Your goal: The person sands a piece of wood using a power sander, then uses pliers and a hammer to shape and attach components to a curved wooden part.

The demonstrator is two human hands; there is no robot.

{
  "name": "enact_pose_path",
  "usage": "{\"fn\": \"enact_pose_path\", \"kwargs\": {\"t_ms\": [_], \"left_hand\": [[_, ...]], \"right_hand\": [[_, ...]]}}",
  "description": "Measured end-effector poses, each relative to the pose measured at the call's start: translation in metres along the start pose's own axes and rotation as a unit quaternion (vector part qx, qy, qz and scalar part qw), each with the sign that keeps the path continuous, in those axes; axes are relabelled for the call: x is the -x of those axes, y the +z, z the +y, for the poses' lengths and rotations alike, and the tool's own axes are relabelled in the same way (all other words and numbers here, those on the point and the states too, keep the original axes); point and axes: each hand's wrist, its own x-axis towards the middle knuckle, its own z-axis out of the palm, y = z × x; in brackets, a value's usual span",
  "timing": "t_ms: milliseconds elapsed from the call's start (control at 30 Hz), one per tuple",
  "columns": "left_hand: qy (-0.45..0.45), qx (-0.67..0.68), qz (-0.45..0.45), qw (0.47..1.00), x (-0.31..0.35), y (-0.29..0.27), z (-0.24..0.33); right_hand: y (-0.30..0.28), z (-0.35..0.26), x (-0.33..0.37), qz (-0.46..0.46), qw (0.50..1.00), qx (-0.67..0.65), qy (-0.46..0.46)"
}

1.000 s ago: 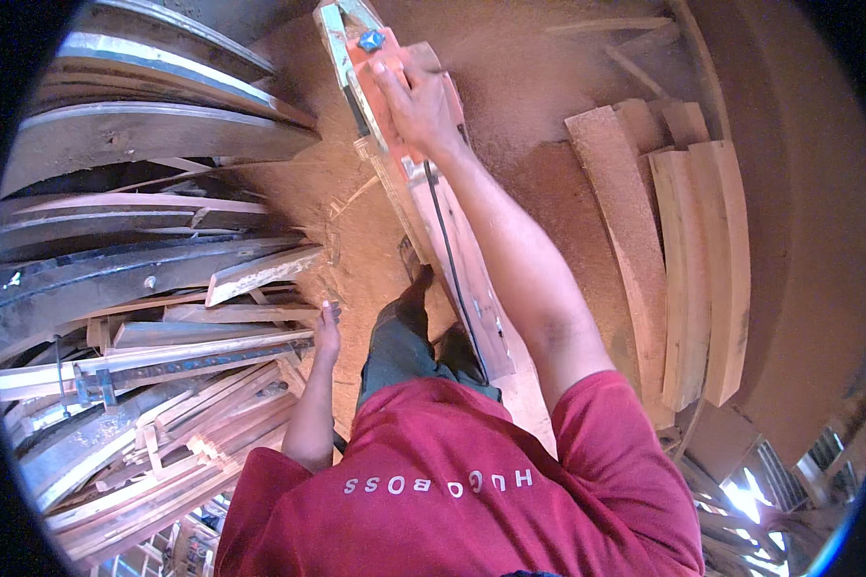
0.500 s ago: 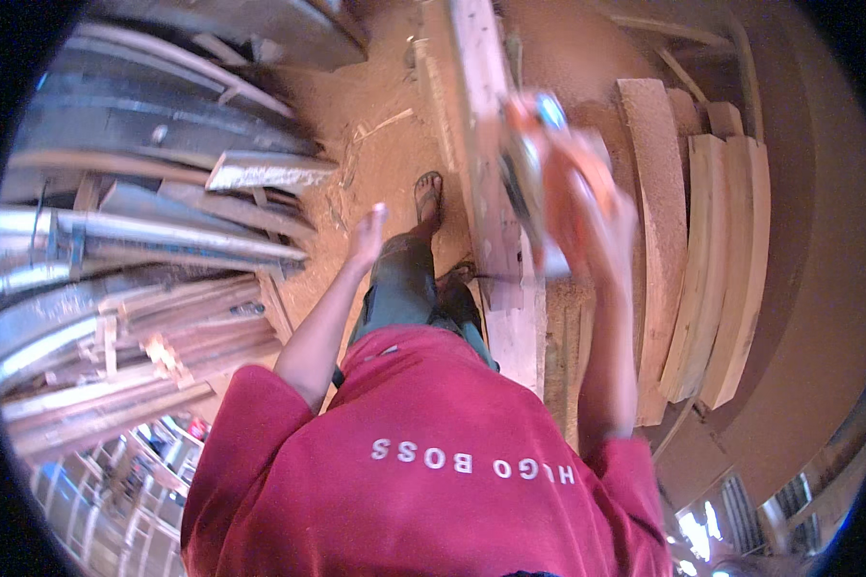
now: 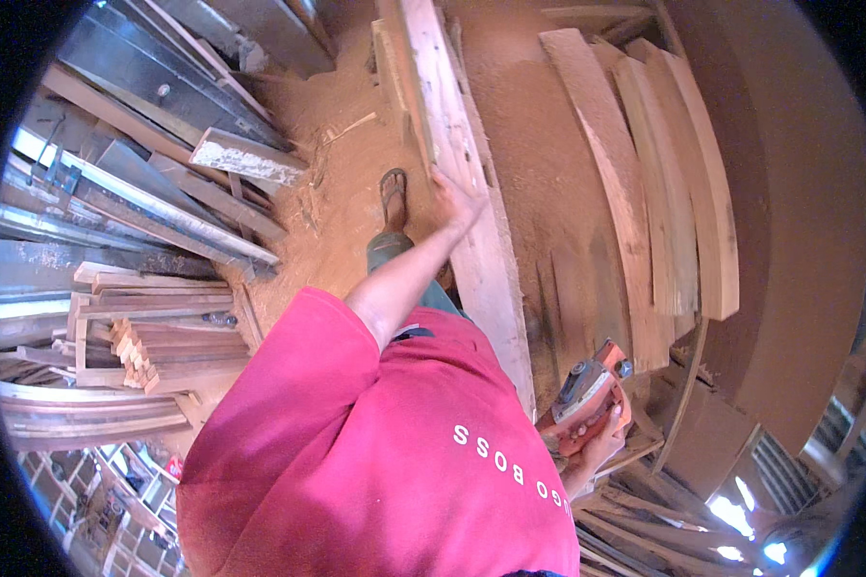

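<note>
A long, pale wooden beam (image 3: 491, 288) runs away from beside my body, with dark marks on its surface. My left hand (image 3: 455, 204) lies on it partway along, thumb at the near left edge and the other fingers across the wood. Down at my right side, my right hand (image 3: 601, 440) is closed around an orange electric hand planer (image 3: 587, 402) with a dark motor housing. The planer is tilted and apart from the beam's top. Part of my right forearm is hidden behind my red shirt.
Several thick planks (image 3: 669, 183) lie together to the right of the beam. Stacked boards and timber (image 3: 173, 332) fill the left side. Sawdust covers the floor (image 3: 332, 154), with a loose wood strip (image 3: 351, 127) and my sandalled foot (image 3: 394, 200) on it.
My right hand has brought the planer from over the beam back to my right side. My left hand has gone from the air onto the beam. My view has turned.
</note>
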Motion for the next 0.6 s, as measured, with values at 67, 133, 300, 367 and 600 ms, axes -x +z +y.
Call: {"fn": "enact_pose_path", "kwargs": {"t_ms": [67,133,300,367,600], "left_hand": [[0.016,-0.005,-0.007,1.000,0.014,-0.016,0.020],[-0.026,-0.011,-0.052,0.998,0.032,-0.041,0.024],[0.055,0.384,-0.234,0.891,0.089,-0.073,-0.037],[0.004,0.480,-0.311,0.820,0.126,-0.110,-0.037],[-0.079,0.612,-0.331,0.714,0.159,-0.232,0.057]], "right_hand": [[-0.029,0.026,-0.005,0.031,0.999,-0.028,-0.018],[-0.036,0.028,0.000,-0.036,0.996,-0.038,0.074],[-0.025,0.041,-0.014,-0.014,0.996,-0.084,0.007],[-0.021,0.027,-0.014,-0.025,0.995,-0.096,0.027],[0.005,0.009,-0.034,-0.100,0.981,-0.165,-0.002]]}}
